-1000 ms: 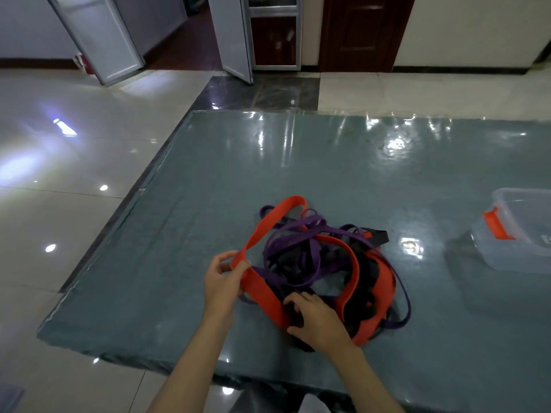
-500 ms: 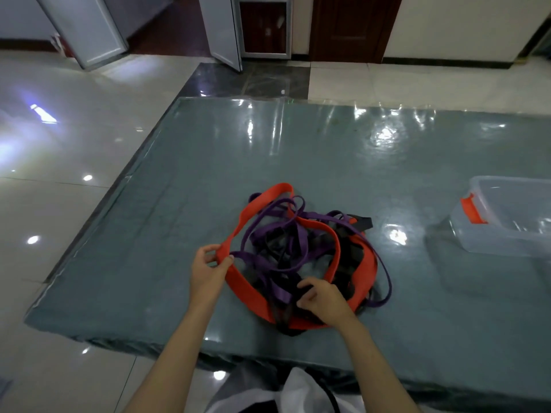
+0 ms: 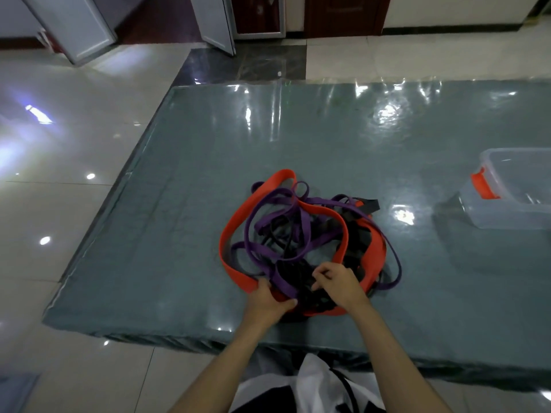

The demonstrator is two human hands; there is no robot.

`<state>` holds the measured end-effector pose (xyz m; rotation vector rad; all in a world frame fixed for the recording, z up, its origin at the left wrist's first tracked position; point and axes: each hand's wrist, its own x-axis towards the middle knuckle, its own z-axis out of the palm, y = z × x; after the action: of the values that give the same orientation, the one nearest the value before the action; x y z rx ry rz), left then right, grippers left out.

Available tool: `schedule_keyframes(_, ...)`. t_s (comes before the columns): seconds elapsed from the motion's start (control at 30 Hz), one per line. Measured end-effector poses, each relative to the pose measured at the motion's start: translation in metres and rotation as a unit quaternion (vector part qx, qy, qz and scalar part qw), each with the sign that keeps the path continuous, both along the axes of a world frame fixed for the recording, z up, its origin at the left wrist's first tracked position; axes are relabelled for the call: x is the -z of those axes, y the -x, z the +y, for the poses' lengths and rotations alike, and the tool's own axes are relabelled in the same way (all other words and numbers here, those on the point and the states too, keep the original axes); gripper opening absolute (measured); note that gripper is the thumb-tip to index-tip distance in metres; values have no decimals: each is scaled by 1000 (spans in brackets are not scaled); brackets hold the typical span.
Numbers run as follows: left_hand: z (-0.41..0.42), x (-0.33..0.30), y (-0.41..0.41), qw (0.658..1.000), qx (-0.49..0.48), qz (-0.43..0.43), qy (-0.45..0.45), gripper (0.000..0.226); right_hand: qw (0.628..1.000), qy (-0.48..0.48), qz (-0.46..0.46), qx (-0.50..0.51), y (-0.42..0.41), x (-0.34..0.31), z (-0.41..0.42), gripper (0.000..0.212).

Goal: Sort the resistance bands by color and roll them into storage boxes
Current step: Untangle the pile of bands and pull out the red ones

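Right now, line by line:
Left grip: my left hand (image 3: 269,302) sits at the near-left edge of the pile, fingers curled round the orange band (image 3: 231,234) where it meets the bench, thumb out toward the purple strap beside it.
Right grip: my right hand (image 3: 338,283) rests on the near middle of the tangle, fingers bent down into the black bands (image 3: 307,281); it looks like a pinch on one black strand, though the fingertips are partly buried and I cannot see exactly which one.
Orange band: widest of the lot, it loops up and away from my left hand to a high arch at the far-left of the pile, then wraps round the right side.
Purple bands (image 3: 298,225): thin, several loops threaded over and under the orange one, one strand trailing out past the right edge of the heap.
Black bands: mostly at the bottom and middle, a flat end sticking out at the far right.
Pile: all bands are knotted together, lying on the bench near its front edge, straight ahead of me.
Bench (image 3: 185,204): covered in a glossy grey-green sheet with glare spots.
Storage box (image 3: 512,204): clear plastic with an orange latch on its left end, well apart from the pile, off to the right; its inside is too hazy to read.
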<state>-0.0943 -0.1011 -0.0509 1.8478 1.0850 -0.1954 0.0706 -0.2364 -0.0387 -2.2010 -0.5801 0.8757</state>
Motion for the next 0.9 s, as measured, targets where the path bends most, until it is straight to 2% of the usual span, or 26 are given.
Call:
schedule_keyframes(0.1,-9,5,-4,998,35,35,-49,89,1000,8,13,-21,0,-1,-1,16)
schedule_keyframes(0.23,-17,7,-4,992,71,47,-93,74,997,22,32,-61,-1,-1,3,17)
schedule_keyframes(0.33,-15,11,2,995,25,-37,-92,61,994,30,81,-74,-2,-4,12,17)
schedule_keyframes(0.4,-10,13,6,993,-12,-103,-57,62,983,78,132,-98,4,-7,18,35)
schedule_keyframes(0.47,-6,13,9,987,-57,-146,-31,60,974,120,136,-132,15,-5,22,55)
schedule_keyframes(0.5,-3,12,8,985,-82,-153,-23,55,976,111,135,-129,20,-3,24,58)
schedule_keyframes(0.6,2,7,3,969,-178,-169,27,33,977,-1,211,-18,27,-2,29,48)
schedule_keyframes(0.67,3,4,-1,957,-233,-162,64,28,958,-63,270,74,20,-9,31,33)
schedule_keyframes(0.73,1,1,-4,954,-261,-119,83,25,936,-108,299,148,11,-17,31,25)
schedule_keyframes(0.83,-4,-3,-8,951,-286,-98,59,19,913,-152,321,201,3,-24,27,32)
schedule_keyframes(0.9,-4,-3,-14,950,-295,-89,51,26,905,-166,323,220,3,-27,23,34)
